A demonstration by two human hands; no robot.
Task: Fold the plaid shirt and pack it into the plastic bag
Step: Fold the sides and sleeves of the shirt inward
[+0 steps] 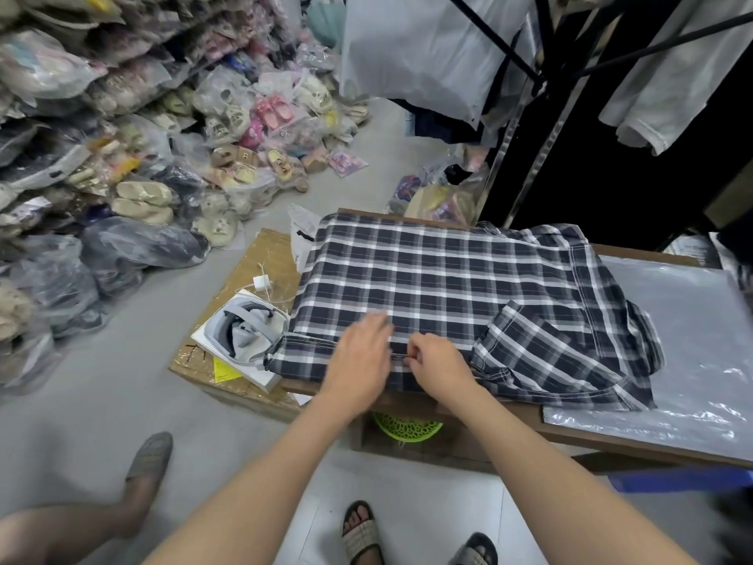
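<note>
Right under both hands, the dark navy-and-white plaid cotton shirt (pixel 448 279) is lying spread out on the brown wooden table (pixel 635 442), with one sleeve already flopping back over the body off to the right of the right hand. The left hand (pixel 360 354) is resting flat and open on the cloth, fingers loose, basically pinning it down. The right hand (pixel 438 360) is sitting just beside it, nearly touching, and it's pinching the near hem between thumb and fingertips.

Further right of the right hand, the clear glossy plastic bag (pixel 688 360) is lying flat on the same table, and the shirt's right edge is overlapping it a bit. So folding looks like it's barely getting going, and the bagging isn't started yet.

Handling-wise, I'm guessing this thing is light and totally floppy, thin woven fabric, nothing fragile about it, so it's going to sag and slide the moment only one corner gets lifted. Grabbing along the stitched hem or the shoulder seams seems like the smart move, since those edges are firmer. The bag is probably slippery and clingy too.
</note>
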